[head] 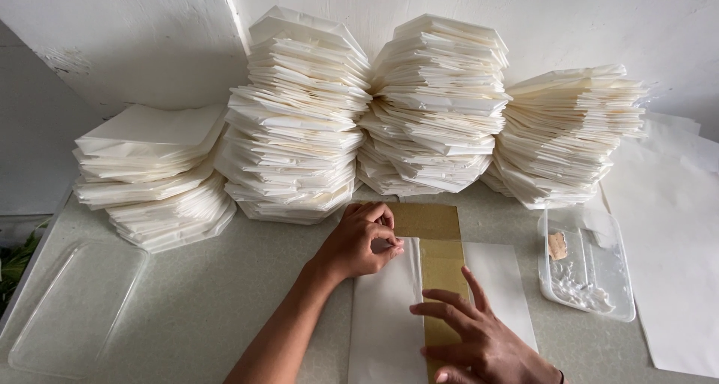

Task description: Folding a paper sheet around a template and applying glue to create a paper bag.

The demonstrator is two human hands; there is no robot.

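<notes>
**Paper sheet half folded over a card strip, tall piles behind**

In the lower middle of the frame a flat white paper sheet [386, 316] lies on the desk with a long brown cardboard strip [438, 264] laid down its centre. The left hand [359, 242] has its grip closed, thumb and fingertips pinching the sheet's upper edge where it meets the strip. The right hand [472, 339] lies spread open and flat on the strip, holding nothing. Judging by the layout, this fold is only begun: the right-hand flap is still flat.

Four tall stacks of folded white paper pieces [299, 122] fill the upper middle, suggesting much is done already.

The speckled grey-green desk [217, 294] meets a white plaster wall [135, 32]. A clear plastic tray holding white paste [588, 268] sits at right, a clear plastic lid [67, 309] at lower left, and loose white sheets [670, 234] at far right.
</notes>
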